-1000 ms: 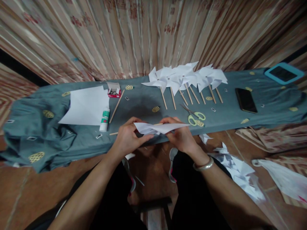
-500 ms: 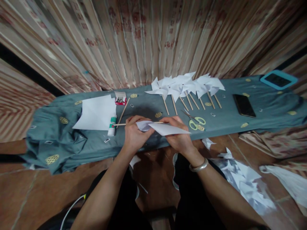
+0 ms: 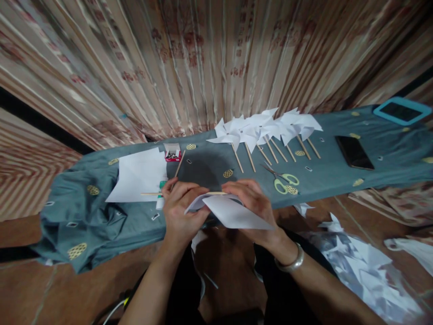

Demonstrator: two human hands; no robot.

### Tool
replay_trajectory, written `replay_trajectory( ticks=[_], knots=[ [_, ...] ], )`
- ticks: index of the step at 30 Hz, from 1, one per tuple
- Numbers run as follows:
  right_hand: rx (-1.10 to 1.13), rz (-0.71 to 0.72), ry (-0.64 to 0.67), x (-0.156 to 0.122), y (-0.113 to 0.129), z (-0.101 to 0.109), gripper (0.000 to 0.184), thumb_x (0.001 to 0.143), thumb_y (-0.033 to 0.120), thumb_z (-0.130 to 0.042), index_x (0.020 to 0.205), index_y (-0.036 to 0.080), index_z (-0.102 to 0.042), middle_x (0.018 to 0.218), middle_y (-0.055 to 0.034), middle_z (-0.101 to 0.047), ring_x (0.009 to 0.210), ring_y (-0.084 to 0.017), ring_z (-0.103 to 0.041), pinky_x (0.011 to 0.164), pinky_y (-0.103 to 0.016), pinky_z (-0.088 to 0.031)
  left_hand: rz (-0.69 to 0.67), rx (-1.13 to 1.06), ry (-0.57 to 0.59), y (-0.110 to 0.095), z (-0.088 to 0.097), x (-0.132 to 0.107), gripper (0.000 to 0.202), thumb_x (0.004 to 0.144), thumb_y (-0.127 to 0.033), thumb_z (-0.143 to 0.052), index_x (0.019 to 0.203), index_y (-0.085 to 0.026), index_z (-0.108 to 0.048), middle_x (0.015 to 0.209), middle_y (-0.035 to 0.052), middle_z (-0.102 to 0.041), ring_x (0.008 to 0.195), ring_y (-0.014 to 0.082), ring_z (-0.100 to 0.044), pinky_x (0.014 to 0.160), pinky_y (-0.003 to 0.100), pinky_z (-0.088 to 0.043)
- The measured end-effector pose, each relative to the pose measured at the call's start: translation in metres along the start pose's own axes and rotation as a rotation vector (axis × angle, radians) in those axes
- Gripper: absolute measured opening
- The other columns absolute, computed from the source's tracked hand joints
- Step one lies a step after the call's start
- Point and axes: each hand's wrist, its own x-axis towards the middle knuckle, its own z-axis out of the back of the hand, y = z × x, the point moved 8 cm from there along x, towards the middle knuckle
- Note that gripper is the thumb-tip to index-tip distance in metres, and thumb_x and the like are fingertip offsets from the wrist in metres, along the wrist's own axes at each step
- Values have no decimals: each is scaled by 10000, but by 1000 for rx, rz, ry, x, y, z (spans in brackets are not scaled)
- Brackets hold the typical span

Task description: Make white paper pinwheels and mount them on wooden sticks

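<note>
My left hand (image 3: 181, 210) and my right hand (image 3: 252, 203) are both closed on a folded piece of white paper (image 3: 233, 212) held over the near edge of the bench. A thin wooden stick (image 3: 152, 193) runs sideways behind the paper, between my fingers, and its left end pokes out past my left hand. Which hand grips the stick I cannot tell. A silver bangle (image 3: 290, 264) circles my right wrist.
A grey-green cloth (image 3: 101, 216) covers the long bench. On it lie a white sheet (image 3: 138, 176), a glue bottle (image 3: 160, 198), a red pin box (image 3: 172, 155), a loose stick (image 3: 179, 163), several paper pinwheels (image 3: 267, 128), scissors (image 3: 286, 183), a phone (image 3: 354, 152) and a blue tablet (image 3: 402, 110). Paper scraps (image 3: 365, 266) litter the floor.
The paper has tipped so its flat face slopes towards me, and both hands have shifted slightly along it. The camera view has swung, so the bench sits lower and more to the right.
</note>
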Motion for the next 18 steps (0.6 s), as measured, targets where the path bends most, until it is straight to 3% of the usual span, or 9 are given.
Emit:
replay_trajectory(
  ticks=[11,18],
  knots=[
    [-180,125,69,2,13,-13,280,926,293,-513,1154,148,-588,1063,-99,-706,1000,-254,-577,896,-415,-456,-46,43,0,-3,16,-1,59,761,-224,-677,819,-232,-681,784,-22,-684,715,159,-648,978,428,-372],
    [-253,154,109,4,21,-16,275,926,180,-495,1195,132,-528,1097,-104,-690,1031,-250,-541,920,-413,-426,-71,52,22,-7,22,-1,57,772,-229,-677,827,-220,-685,780,-7,-683,714,164,-641,977,433,-367]
  ],
)
